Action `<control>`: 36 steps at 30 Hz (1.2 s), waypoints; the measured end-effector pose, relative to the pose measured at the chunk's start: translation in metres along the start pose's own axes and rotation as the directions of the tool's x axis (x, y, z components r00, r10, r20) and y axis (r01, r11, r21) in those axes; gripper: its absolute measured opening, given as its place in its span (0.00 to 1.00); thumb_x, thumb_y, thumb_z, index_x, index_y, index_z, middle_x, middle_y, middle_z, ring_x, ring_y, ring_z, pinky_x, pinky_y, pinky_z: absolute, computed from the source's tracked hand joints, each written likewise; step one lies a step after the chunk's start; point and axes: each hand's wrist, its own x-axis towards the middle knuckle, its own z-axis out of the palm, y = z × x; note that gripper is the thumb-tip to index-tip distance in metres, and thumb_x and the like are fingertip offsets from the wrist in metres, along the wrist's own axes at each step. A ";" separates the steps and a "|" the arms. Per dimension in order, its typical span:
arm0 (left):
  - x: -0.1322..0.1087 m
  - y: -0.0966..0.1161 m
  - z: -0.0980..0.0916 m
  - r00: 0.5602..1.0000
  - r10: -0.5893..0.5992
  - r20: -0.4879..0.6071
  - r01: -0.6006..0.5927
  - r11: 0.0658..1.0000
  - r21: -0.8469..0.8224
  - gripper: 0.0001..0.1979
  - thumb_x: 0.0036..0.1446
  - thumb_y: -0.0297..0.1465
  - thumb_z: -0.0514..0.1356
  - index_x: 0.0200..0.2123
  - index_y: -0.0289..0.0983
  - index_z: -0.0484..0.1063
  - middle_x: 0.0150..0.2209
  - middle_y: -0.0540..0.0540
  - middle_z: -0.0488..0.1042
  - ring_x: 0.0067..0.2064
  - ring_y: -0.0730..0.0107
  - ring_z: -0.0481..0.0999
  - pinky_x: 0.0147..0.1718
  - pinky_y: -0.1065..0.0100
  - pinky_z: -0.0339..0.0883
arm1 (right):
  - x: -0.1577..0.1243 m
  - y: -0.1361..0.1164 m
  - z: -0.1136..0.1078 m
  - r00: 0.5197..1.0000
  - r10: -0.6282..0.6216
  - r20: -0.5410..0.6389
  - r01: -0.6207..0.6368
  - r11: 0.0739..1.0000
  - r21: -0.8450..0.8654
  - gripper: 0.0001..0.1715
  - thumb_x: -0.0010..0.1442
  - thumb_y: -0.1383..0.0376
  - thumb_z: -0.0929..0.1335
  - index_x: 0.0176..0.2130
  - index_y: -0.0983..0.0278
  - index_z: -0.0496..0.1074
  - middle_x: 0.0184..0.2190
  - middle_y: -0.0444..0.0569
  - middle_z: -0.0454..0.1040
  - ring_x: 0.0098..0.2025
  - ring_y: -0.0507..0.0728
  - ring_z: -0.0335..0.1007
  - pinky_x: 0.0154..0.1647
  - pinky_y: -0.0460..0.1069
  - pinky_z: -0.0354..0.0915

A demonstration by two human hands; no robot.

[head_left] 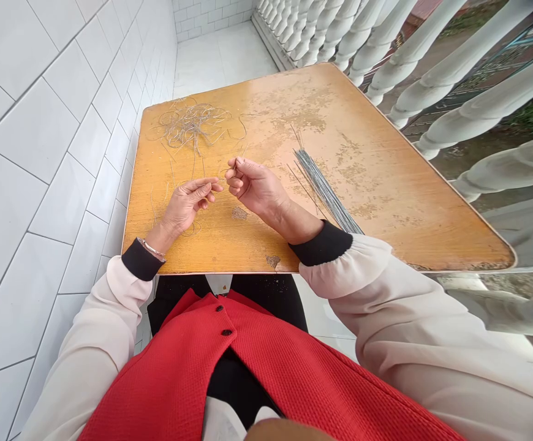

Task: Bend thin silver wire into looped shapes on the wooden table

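My left hand (187, 205) is above the near left part of the table, its thumb and index finger pinched together on what looks like a thin strand. Close beside it, my right hand (260, 188) is also closed, thumb against fingertips, with a fine strand at the tips. Between the two sets of fingertips is only a small gap. Beyond them lies a loose tangle of thin pale strands (193, 125), some trailing towards my left hand. To the right of my right hand rests a bundle of straight, thin grey wires (324, 190), a few lying apart from it.
The wooden table (399, 239) has a worn, patchy top and a chipped near edge. A white tiled wall (55, 177) borders it on the left. White balusters (413, 73) run along the right. My lap is against the near side.
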 end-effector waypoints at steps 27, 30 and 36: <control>0.001 0.002 -0.003 0.998 -0.055 -0.013 0.056 0.995 0.081 0.05 0.55 0.32 0.71 0.36 0.39 0.83 0.33 0.48 0.83 0.29 0.81 0.74 0.26 0.76 0.60 | 0.001 0.005 -0.010 0.978 -0.206 0.010 0.203 0.954 -0.222 0.11 0.62 0.58 0.75 0.33 0.60 0.75 0.27 0.41 0.75 0.23 0.46 0.66 0.25 0.43 0.66; 0.002 0.002 -0.004 0.999 -0.050 -0.003 0.050 0.996 0.072 0.06 0.54 0.32 0.71 0.36 0.38 0.84 0.33 0.48 0.83 0.28 0.81 0.74 0.25 0.76 0.60 | 0.002 0.005 -0.011 0.981 -0.196 0.008 0.193 0.956 -0.219 0.09 0.63 0.60 0.74 0.33 0.60 0.75 0.26 0.41 0.74 0.22 0.45 0.65 0.24 0.43 0.64; -0.001 0.004 -0.005 0.998 -0.045 0.054 0.040 0.994 0.100 0.11 0.48 0.32 0.72 0.37 0.39 0.83 0.37 0.47 0.83 0.31 0.79 0.75 0.27 0.75 0.61 | 0.000 0.004 -0.009 0.977 -0.214 -0.023 0.201 0.945 -0.257 0.10 0.63 0.59 0.74 0.32 0.60 0.74 0.26 0.41 0.74 0.23 0.46 0.65 0.25 0.43 0.65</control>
